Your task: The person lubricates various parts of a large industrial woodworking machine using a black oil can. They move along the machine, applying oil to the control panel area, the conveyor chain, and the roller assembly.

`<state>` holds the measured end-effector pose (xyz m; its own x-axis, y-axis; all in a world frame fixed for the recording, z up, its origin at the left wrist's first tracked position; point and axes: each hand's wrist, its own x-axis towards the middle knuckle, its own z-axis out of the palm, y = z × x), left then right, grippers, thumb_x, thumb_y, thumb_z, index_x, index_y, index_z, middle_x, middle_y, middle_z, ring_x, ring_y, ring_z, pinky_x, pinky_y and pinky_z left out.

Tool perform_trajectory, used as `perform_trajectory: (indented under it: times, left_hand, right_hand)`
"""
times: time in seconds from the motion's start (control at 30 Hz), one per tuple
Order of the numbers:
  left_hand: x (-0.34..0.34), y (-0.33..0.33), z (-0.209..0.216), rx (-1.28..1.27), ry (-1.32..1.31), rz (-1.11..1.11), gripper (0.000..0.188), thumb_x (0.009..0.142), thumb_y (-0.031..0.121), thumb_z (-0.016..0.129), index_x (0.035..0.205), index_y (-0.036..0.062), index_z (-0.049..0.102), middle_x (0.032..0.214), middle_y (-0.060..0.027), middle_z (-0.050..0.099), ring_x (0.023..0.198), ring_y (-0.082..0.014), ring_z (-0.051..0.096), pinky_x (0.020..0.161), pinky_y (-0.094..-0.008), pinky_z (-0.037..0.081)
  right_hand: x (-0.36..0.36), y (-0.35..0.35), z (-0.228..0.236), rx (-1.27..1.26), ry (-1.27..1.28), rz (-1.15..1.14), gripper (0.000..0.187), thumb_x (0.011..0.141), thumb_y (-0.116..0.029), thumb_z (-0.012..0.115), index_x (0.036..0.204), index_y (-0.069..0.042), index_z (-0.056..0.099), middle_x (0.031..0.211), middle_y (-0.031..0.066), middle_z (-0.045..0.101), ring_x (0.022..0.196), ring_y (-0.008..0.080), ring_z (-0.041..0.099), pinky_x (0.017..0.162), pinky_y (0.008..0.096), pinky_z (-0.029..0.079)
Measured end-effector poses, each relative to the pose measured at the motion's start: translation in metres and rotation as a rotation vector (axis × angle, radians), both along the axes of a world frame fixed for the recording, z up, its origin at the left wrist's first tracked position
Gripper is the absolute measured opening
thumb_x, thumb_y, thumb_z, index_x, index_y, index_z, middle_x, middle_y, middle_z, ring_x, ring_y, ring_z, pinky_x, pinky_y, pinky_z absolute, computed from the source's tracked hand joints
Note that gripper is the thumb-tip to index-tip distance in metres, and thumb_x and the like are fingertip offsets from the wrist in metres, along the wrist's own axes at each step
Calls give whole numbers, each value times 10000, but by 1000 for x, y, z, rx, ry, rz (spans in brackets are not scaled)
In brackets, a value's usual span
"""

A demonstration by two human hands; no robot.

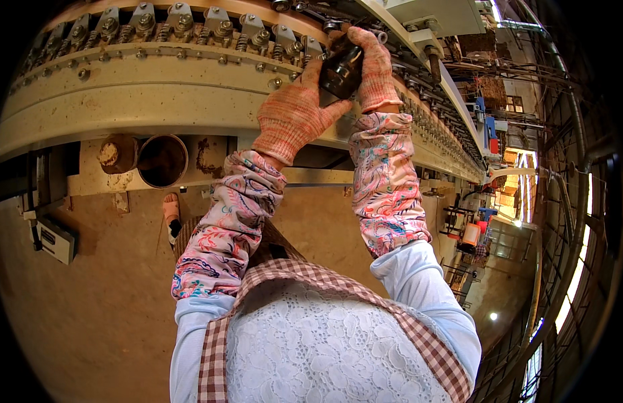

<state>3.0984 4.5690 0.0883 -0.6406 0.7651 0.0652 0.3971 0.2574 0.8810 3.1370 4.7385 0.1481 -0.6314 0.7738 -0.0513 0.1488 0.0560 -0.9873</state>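
My left hand (297,115), in an orange-pink knitted glove, cups the near side of a dark, glossy, rounded bottle-like object (341,72), its thumb stretched below it. On the object's far right side, my gloved right hand (377,70) closes around its upper part. The object's exact kind is unclear, and its top is hidden by the right fingers. Both hands are over the edge of a long cream machine (157,101). A row of spring-loaded bolts and metal brackets (221,30) runs along it, ending close to my left fingers.
Below the machine's edge, an open round container (162,161) with a brown inside stands beside a stained tin (117,153) on a ledge. A white box-shaped pedal (55,240) lies on the floor at left. The machine line stretches away to the right, towards shelving and equipment.
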Motion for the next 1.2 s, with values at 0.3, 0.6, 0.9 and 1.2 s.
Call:
perform_trajectory:
  times: [0.3,0.6,0.9,1.2]
  left_hand:
    - [-3,-1,5,-59,-50,-39,953,774,711,714,1508,186,406,1040,-196,732,955,-379,720,818,-485,568]
    - [-3,-4,7,-28,-26,-34,950,785,698,711,1506,168,395,1066,-195,725,959,-379,716,815,-481,570]
    - [-5,-4,6,-30,-35,-55,956,793,686,709,1496,120,392,1077,-202,719,962,-374,712,810,-482,566]
    - [0,1,-2,5,5,13,943,773,726,703,1495,190,421,978,-188,740,900,-369,730,783,-479,574]
  right_hand:
    - [4,15,-11,63,21,2,375,894,-282,692,1155,-16,725,948,94,746,806,189,700,761,329,593]
    - [3,16,-12,73,-4,7,383,893,-281,693,1164,-11,714,932,102,744,793,197,703,755,329,594]
    - [2,16,-14,72,32,2,357,894,-274,691,1151,-29,723,940,107,749,804,203,711,759,338,600]
    - [1,1,-2,68,-55,-41,375,895,-290,683,1157,-25,730,961,103,752,814,196,709,773,333,598]
